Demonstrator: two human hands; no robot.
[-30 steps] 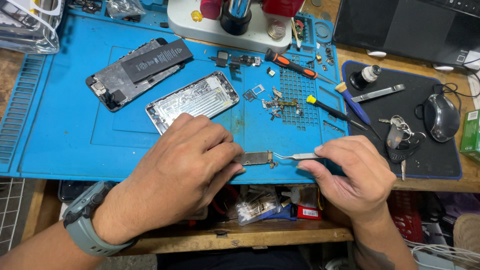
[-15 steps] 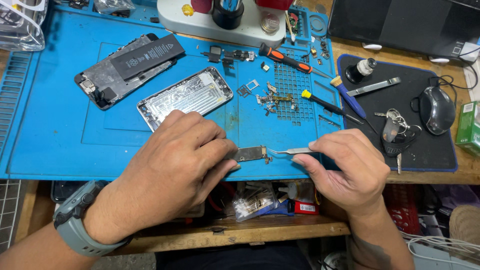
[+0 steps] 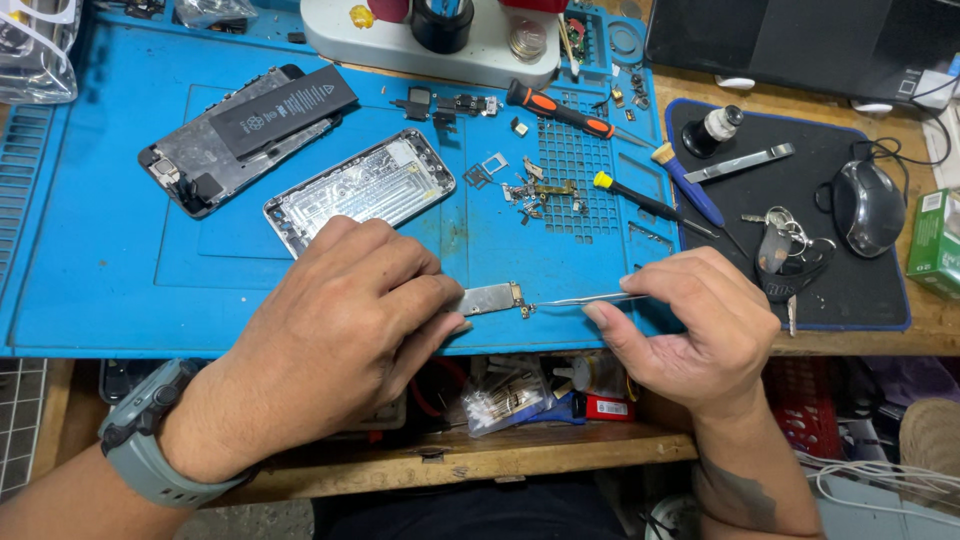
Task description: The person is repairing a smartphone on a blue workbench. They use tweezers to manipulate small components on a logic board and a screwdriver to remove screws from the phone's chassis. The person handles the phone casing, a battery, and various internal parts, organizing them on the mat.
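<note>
A blue mat point(image 3: 120, 290) covers the table's left and middle. At the mat's front edge lies a small metal board point(image 3: 490, 298), long axis left to right. The left hand point(image 3: 340, 340), fingers curled, pins the board's left end. The right hand point(image 3: 700, 330) pinches tweezers point(image 3: 585, 299), their tips touching the board's right end. A green box point(image 3: 935, 245) sits at the table's right edge.

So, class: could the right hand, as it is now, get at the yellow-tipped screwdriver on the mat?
Probably yes: the yellow-tipped screwdriver lies uncovered just beyond the right hand, though that hand holds tweezers.
</note>
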